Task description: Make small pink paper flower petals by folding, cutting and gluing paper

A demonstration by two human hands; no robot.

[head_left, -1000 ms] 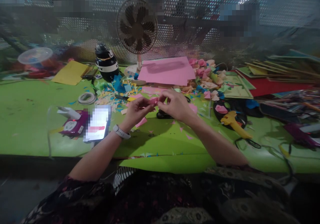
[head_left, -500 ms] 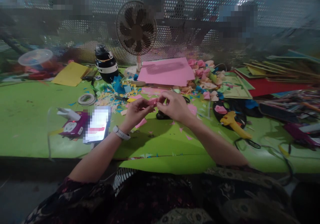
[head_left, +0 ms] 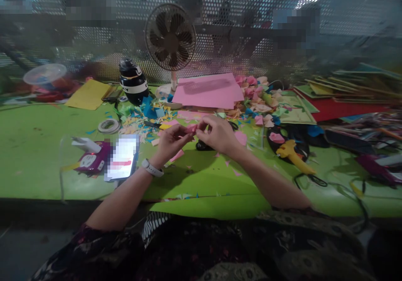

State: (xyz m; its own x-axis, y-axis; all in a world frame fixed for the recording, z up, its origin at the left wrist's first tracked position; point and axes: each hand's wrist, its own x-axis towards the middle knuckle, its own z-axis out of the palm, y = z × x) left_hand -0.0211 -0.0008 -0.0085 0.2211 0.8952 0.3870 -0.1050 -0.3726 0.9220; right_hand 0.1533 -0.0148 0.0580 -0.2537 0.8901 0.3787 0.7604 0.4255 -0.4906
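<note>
Between my two hands is a small piece of pink paper (head_left: 191, 128), pinched from both sides. My left hand (head_left: 172, 143), with a white band on the wrist, grips its left end. My right hand (head_left: 216, 134) has thumb and fingertips closed on the right end, which they partly cover. Black-handled scissors (head_left: 203, 145) lie partly under my right hand. A yellow and black cutter (head_left: 157, 125) rests just beyond my left hand, among paper scraps. Pink sheets (head_left: 209, 90) lie farther back.
A phone (head_left: 123, 157) and purple power strip (head_left: 94, 159) are at left. A fan (head_left: 171, 38) and black bottle (head_left: 134, 82) stand behind. Folded paper pieces (head_left: 257, 90) are heaped back right. A yellow glue gun (head_left: 293, 155) lies at right, its cord near the front edge.
</note>
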